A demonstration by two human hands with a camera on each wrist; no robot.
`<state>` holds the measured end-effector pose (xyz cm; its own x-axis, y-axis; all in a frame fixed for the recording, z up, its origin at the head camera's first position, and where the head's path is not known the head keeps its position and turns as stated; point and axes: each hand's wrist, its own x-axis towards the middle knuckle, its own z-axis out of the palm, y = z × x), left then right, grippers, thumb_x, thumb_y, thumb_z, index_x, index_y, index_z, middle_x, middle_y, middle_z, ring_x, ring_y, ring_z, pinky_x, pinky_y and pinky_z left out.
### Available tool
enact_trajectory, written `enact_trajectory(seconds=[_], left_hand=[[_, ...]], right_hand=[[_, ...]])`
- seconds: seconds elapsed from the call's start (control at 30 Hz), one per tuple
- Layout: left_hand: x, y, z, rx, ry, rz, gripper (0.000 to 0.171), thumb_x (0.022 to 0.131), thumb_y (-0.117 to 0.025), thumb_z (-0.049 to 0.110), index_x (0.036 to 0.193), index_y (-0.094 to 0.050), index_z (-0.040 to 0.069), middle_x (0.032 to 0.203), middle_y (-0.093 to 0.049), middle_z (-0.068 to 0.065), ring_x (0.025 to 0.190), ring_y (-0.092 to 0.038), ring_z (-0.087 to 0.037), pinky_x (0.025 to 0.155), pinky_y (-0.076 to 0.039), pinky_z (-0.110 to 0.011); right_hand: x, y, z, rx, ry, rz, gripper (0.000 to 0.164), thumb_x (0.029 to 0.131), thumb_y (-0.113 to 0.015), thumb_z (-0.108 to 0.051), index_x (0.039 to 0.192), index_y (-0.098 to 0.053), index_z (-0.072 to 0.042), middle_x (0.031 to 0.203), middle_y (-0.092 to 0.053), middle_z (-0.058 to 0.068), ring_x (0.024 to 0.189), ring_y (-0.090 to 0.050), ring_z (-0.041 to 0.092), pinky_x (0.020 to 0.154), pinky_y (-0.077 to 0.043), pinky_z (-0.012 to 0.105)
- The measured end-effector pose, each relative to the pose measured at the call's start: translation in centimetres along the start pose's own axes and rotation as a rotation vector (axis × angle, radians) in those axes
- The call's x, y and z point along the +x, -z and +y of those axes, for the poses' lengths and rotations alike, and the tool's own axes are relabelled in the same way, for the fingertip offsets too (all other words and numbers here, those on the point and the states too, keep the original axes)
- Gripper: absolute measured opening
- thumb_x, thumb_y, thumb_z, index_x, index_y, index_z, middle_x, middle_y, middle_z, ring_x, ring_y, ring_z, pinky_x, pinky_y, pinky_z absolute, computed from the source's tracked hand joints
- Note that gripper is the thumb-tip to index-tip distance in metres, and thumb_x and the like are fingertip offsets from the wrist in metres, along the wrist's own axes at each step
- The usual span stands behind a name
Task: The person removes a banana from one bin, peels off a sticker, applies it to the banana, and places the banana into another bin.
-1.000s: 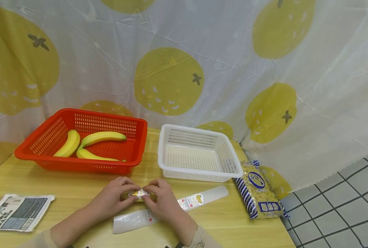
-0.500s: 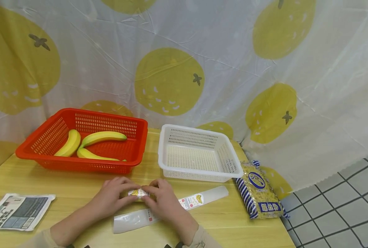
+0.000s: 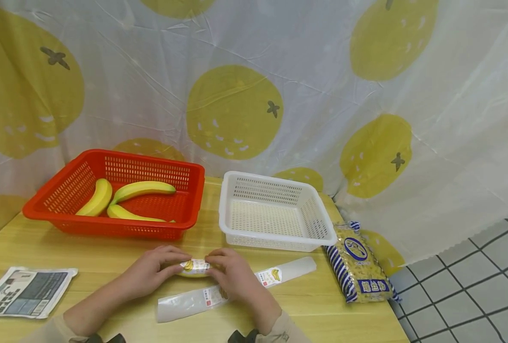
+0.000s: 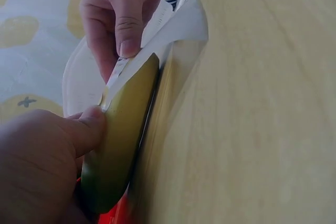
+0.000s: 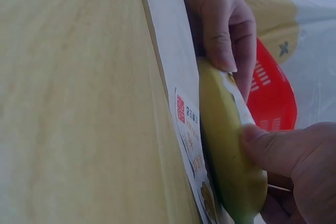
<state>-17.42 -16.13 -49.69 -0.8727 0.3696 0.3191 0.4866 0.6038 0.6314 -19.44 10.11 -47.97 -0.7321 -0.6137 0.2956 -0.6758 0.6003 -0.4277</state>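
A yellow banana [image 3: 191, 275] lies crosswise between my hands, a white printed sticker [image 3: 200, 265] along its upper side. My left hand [image 3: 151, 270] grips its left end, the thumb on the near side. At the other end, my right hand [image 3: 237, 276] holds the banana with thumb and fingers around it. The right wrist view shows the right thumb [image 5: 262, 140] on the sticker's edge and the banana's skin [image 5: 223, 135]. Beneath the right hand runs a glossy backing strip [image 3: 183, 307] with more banana stickers [image 3: 268, 277], partly hidden by that hand.
A red basket [image 3: 189, 200] with 3 bananas [image 3: 144, 188] stands at back left. Right of it is a white basket [image 3: 225, 205]. A pasta bag [image 3: 361, 267] lies by the table's right edge, a flat printed packet [image 3: 26, 293] at the left. A patterned curtain [image 3: 305, 57] hangs behind.
My hands have drawn apart along the banana, the left one leftward and the right one slightly rightward. More of the sticker and the banana now shows between them.
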Motion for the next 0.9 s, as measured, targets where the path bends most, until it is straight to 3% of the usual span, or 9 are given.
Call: enact_trajectory(seconds=[0.33, 0.57, 0.73, 0.9], left_hand=[[0.0, -0.6, -0.8, -0.005, 0.001, 0.085, 0.030, 0.092, -0.079, 0.035, 0.118, -0.076, 0.020, 0.118, -0.072, 0.013, 0.110, -0.067, -0.012, 0.093, -0.055, -0.039], [0.0, -0.8, -1.0, -0.031, 0.015, 0.128, 0.023, 0.094, -0.077, 0.030, 0.115, -0.077, 0.020, 0.114, -0.073, 0.014, 0.108, -0.067, -0.009, 0.092, -0.056, -0.036], [0.2, -0.9, -0.7, -0.125, 0.003, 0.205, 0.020, 0.093, -0.078, 0.017, 0.113, -0.077, 0.016, 0.109, -0.074, 0.011, 0.099, -0.069, -0.005, 0.083, -0.058, -0.026], [1.4, -1.2, 0.7, -0.216, 0.026, 0.255, 0.020, 0.094, -0.076, 0.014, 0.114, -0.076, 0.014, 0.109, -0.077, 0.004, 0.090, -0.069, -0.003, 0.075, -0.058, -0.024]], right_hand=[[-0.3, 0.5, 1.1, -0.032, 0.055, -0.044, 0.040, 0.093, -0.076, -0.013, 0.132, -0.069, -0.008, 0.135, -0.065, 0.002, 0.126, -0.060, 0.019, 0.108, -0.048, 0.030], [-0.8, 1.3, 2.1, -0.026, 0.009, -0.099, 0.047, 0.091, -0.078, -0.015, 0.135, -0.066, -0.012, 0.140, -0.062, 0.002, 0.130, -0.058, 0.019, 0.111, -0.046, 0.033], [-1.7, 2.4, 3.5, 0.049, -0.041, -0.114, 0.047, 0.090, -0.078, -0.010, 0.136, -0.065, -0.010, 0.143, -0.061, 0.006, 0.133, -0.057, 0.022, 0.112, -0.046, 0.038], [-2.8, 3.8, 4.7, 0.105, -0.120, -0.106, 0.047, 0.089, -0.077, -0.007, 0.135, -0.066, -0.010, 0.142, -0.062, 0.005, 0.132, -0.057, 0.023, 0.111, -0.047, 0.042]])
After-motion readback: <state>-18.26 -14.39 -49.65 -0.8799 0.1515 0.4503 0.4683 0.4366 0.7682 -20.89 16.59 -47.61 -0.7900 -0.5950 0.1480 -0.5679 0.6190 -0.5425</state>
